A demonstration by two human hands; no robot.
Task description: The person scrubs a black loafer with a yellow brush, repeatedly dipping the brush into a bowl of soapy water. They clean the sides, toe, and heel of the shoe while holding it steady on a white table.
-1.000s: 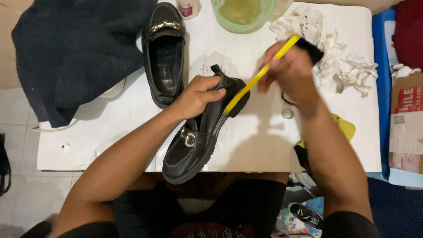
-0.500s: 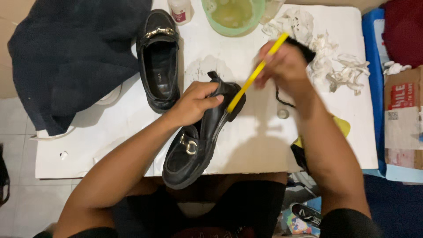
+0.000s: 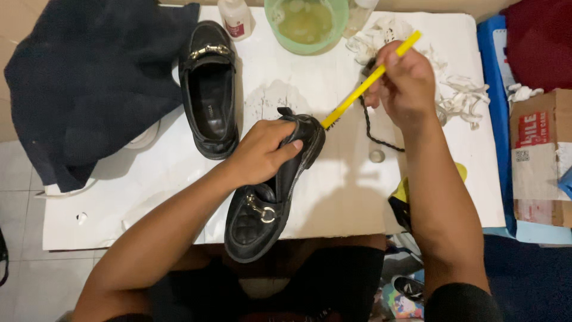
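Observation:
My left hand (image 3: 260, 154) grips the heel end of a black loafer (image 3: 262, 209) with a metal buckle, tilted over the front edge of the white table (image 3: 333, 197). My right hand (image 3: 404, 83) holds a thin yellow-handled brush (image 3: 364, 83), its bristle tip touching the loafer's heel. The second black loafer (image 3: 210, 89) lies upright on the table to the left, apart from both hands.
A green bowl of cloudy liquid (image 3: 305, 21) and a small white bottle (image 3: 235, 18) stand at the table's far edge. Crumpled white cloth (image 3: 453, 89) lies right of my hand, a dark garment (image 3: 89, 77) covers the left end. A cardboard box (image 3: 539, 155) sits at right.
The view has shifted slightly. My right hand and the brush have moved a little up and right, with the tip staying at the loafer's heel. My left hand keeps its grip.

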